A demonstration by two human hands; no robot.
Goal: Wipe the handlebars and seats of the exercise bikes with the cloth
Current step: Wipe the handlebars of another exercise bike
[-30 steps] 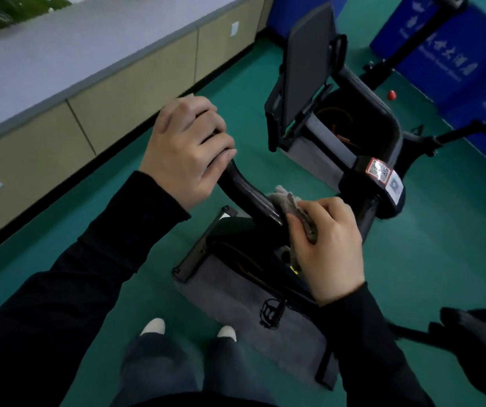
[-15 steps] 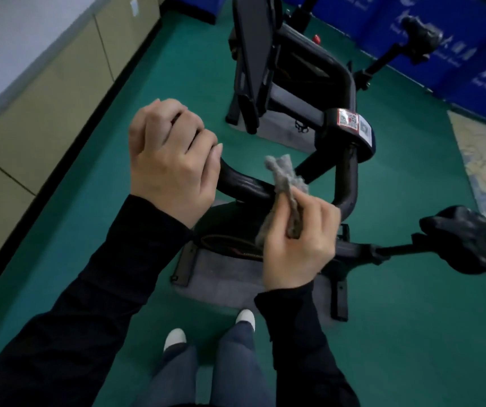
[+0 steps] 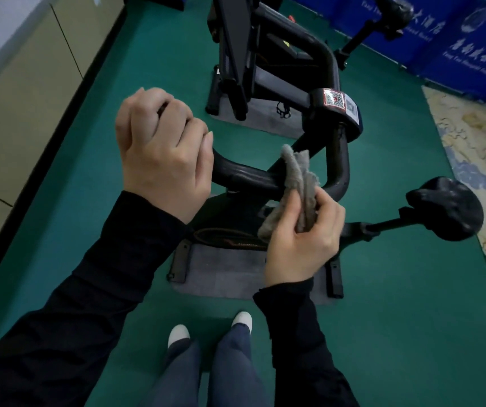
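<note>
Both hands are on the near bike, seen from the head cam. My left hand (image 3: 162,154) is closed round the end of the handlebar (image 3: 244,177), fingers curled over it, so the bar is steadied. My right hand (image 3: 300,239) pinches the cloth (image 3: 300,183) between thumb and fingers. The cloth is bunched, and its upper part lies against the bar, as far as I can see, a bit right of the left hand, approx. at the curve. I judge the cloth is light, soft and floppy, so better to hold it as a wad w/ the whole palm, not by one corner, else it slides off the round tube. The bar itself is stiff and fixed, prob. smooth. The seat (image 3: 447,210) stands to the right, well apart from the cloth. A second bike (image 3: 321,57) is farther ahead.
</note>
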